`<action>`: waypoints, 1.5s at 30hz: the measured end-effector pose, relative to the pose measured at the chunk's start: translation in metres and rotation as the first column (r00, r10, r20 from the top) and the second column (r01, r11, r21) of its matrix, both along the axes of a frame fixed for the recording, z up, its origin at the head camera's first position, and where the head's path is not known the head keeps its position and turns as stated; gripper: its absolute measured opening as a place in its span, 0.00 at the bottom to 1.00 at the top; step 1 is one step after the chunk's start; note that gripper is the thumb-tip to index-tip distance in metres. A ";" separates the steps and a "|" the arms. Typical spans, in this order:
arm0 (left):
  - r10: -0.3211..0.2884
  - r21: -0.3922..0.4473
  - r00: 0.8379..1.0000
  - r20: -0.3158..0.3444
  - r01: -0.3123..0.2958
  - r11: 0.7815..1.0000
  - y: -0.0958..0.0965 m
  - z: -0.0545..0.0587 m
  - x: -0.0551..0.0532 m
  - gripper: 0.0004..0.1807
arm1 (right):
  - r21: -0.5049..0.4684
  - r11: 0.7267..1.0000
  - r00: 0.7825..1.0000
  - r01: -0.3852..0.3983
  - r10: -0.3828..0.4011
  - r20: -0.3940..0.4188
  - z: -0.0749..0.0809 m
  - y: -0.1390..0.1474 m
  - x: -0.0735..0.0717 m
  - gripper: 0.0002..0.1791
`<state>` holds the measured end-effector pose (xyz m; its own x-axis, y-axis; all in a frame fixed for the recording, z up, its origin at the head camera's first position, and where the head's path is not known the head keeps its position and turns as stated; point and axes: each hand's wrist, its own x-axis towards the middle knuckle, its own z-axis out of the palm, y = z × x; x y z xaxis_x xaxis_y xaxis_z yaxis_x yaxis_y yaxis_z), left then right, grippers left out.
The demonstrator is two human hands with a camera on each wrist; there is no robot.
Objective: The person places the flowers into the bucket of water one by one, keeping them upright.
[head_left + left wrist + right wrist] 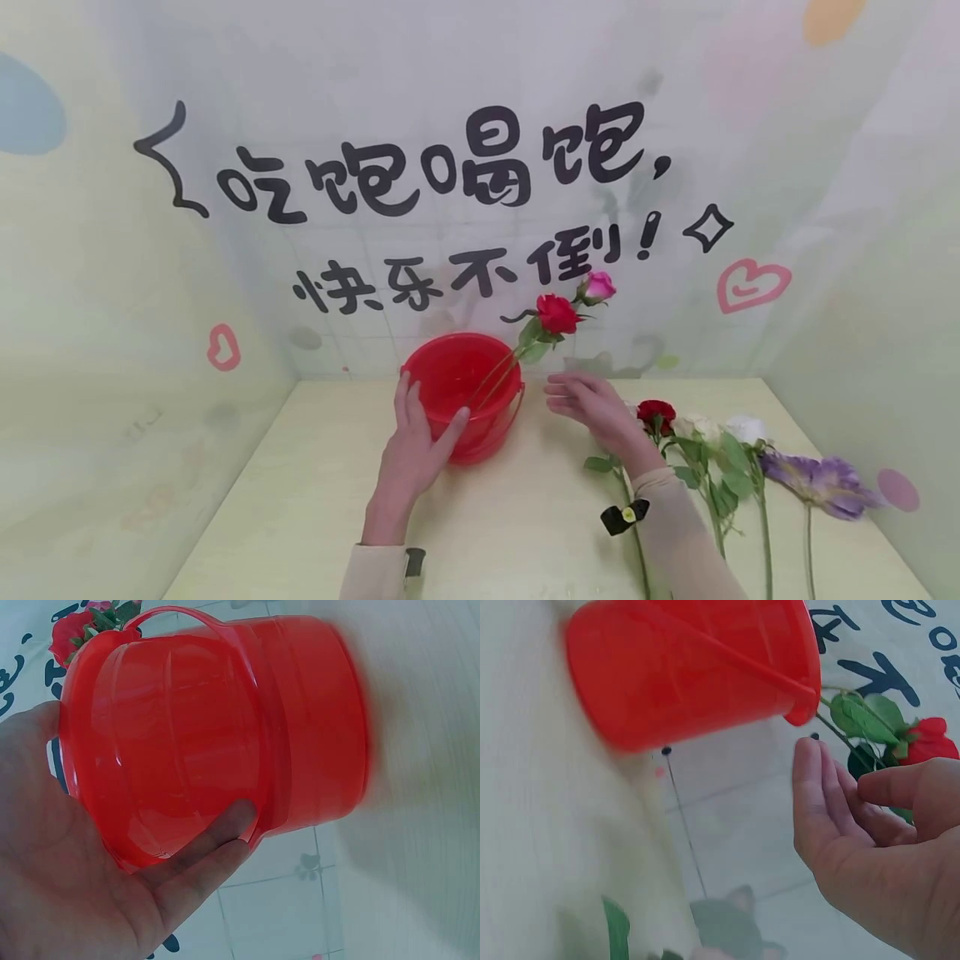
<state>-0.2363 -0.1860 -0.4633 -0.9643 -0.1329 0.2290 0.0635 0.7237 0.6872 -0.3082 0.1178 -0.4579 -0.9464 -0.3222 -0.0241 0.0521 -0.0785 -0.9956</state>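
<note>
A red plastic bucket (480,433) stands upright at the back of the table. My left hand (412,450) holds it at the near left, the thumb by the front rim and the fingers along the left side (202,862). Two flowers lean out over the bucket's right rim: a red rose (557,314) and a pink rose (599,287), their stems reaching down inside. To the right of the bucket, my right hand (588,408) is held in the air with loosely bent fingers and nothing in them. In the right wrist view, its fingertips (808,750) are just apart from the bucket's rim.
Several flowers lie on the table at the right: a dark red one (656,416), white ones (746,429) and a purple one (821,483), stems toward the front. My right forearm passes over a stem. A printed white curtain (480,67) closes off the back and sides.
</note>
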 end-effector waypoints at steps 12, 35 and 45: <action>0.003 -0.003 1.000 -0.007 -0.003 1.000 0.000 0.003 -0.003 0.63 | 0.262 0.961 0.995 0.095 -0.086 -0.044 -0.011 0.071 0.050 0.29; 0.022 0.004 1.000 0.011 -0.022 1.000 -0.001 0.000 -0.003 0.64 | 0.702 0.706 0.996 0.093 -0.071 -0.060 -0.039 0.081 0.086 0.12; 0.014 -0.002 1.000 0.002 -0.014 1.000 0.002 0.000 -0.002 0.64 | 0.786 0.578 0.974 0.219 -0.076 -0.215 -0.046 0.061 0.086 0.13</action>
